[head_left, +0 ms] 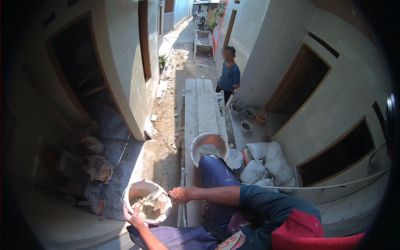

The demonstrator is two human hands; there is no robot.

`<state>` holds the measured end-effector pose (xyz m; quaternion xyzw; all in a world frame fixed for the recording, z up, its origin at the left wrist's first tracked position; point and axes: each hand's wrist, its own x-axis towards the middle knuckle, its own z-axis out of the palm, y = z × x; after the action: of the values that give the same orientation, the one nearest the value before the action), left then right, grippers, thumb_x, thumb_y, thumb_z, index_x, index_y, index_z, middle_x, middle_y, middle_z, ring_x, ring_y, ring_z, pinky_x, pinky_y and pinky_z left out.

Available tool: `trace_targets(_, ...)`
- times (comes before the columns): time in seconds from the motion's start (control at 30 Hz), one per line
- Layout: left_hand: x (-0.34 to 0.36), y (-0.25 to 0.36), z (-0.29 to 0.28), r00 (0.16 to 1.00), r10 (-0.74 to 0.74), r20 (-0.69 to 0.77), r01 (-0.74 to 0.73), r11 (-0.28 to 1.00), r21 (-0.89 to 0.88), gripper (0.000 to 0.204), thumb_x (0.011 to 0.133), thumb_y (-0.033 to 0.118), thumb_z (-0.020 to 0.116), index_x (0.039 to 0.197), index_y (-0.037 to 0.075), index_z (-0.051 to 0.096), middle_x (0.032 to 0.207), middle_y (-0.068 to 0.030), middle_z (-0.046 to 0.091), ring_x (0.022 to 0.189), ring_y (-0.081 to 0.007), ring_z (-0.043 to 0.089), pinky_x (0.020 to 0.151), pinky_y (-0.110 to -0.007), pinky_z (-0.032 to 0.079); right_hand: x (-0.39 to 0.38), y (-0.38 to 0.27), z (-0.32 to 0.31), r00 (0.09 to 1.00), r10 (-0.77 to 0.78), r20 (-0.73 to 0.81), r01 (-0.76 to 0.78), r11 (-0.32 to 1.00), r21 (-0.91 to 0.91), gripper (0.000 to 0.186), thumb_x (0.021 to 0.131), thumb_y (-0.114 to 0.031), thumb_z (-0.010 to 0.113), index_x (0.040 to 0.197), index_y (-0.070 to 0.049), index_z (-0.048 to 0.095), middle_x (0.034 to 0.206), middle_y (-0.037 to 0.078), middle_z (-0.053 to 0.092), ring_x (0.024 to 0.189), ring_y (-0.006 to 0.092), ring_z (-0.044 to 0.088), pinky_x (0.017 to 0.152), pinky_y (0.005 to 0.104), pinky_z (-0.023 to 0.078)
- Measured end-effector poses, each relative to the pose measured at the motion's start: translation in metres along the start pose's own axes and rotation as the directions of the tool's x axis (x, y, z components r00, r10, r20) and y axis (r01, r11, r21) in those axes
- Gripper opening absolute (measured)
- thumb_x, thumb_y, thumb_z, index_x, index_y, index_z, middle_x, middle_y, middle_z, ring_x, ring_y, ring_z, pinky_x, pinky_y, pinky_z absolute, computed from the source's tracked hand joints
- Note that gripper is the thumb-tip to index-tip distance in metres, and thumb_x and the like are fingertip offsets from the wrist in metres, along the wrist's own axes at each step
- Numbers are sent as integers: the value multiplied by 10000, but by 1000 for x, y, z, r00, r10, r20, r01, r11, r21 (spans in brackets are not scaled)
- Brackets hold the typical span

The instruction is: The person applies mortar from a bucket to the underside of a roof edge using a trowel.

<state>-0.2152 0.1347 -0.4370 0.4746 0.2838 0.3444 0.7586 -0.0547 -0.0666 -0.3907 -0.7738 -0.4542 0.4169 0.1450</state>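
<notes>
A whitish, stained bucket (pixel 166 213) sits at my lower left, with pale, thick mortar (pixel 146 207) inside. My left hand (pixel 134 217) is closed on the near left side of the bucket at its rim. My right hand (pixel 180 195) is closed round the handle of a trowel (pixel 156 194), just right of the bucket. The trowel's blade reaches over the rim into the bucket, pale with mortar. Ahead of my knee, a larger pinkish basin (pixel 223 143) with pale residue stands on the planks.
A raised platform of long planks (pixel 196 100) runs away from me above the alley. A person in a blue shirt (pixel 229 75) stands beside its far right. White sacks (pixel 278 164) and small buckets (pixel 246 126) lie to the right. A rope (pixel 321 187) crosses there.
</notes>
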Motion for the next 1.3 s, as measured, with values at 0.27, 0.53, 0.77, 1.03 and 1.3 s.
trace_targets(0.27, -7, 3, 15, 992, 84, 99, -89, 995, 46, 667, 538, -27, 659, 1195, -41, 546, 1056, -123, 628, 943, -238, 628, 891, -352, 497, 19, 28, 23, 996, -62, -57, 62, 998, 0, 365, 818, -275, 556, 983, 48, 513, 929, 260, 630, 941, 426, 619, 794, 479, 510)
trace_targets(0.53, -12, 9, 38, 943, 209, 260, -237, 968, 81, 734, 493, -6, 606, 1218, -42, 507, 1094, -123, 594, 1002, -245, 600, 944, -361, 466, 15, 34, 31, 995, -81, -54, 84, 994, 63, 354, 790, -260, 584, 1019, 2, 518, 997, 239, 611, 960, 410, 613, 805, 454, 510)
trace_targets(0.77, -2, -6, 19, 993, -35, 109, 34, 999, 12, 720, 574, -87, 592, 1281, -17, 473, 1196, -106, 543, 1095, -233, 545, 1013, -358, 399, 6, 17, 8, 998, 40, -53, -40, 999, -8, 367, 789, -190, 561, 1060, 56, 537, 1058, 251, 598, 1029, 383, 603, 880, 428, 500)
trace_targets(1.03, -9, 1, 7, 985, -101, 136, 96, 994, 48, 704, 569, -129, 567, 1258, -15, 484, 1177, -111, 562, 1071, -232, 563, 993, -350, 411, 16, 24, 39, 967, -117, -225, 111, 993, -39, 250, 784, -110, 512, 959, 61, 563, 956, 254, 622, 958, 397, 622, 840, 435, 514)
trace_targets(1.3, -8, 1, 2, 982, -163, 93, 163, 987, 0, 808, 540, -161, 536, 1323, -14, 403, 1221, -149, 547, 1087, -281, 571, 981, -377, 441, 18, 23, 37, 946, -212, -246, 202, 977, -68, 240, 792, -123, 521, 929, 72, 550, 944, 264, 615, 930, 399, 624, 833, 446, 508)
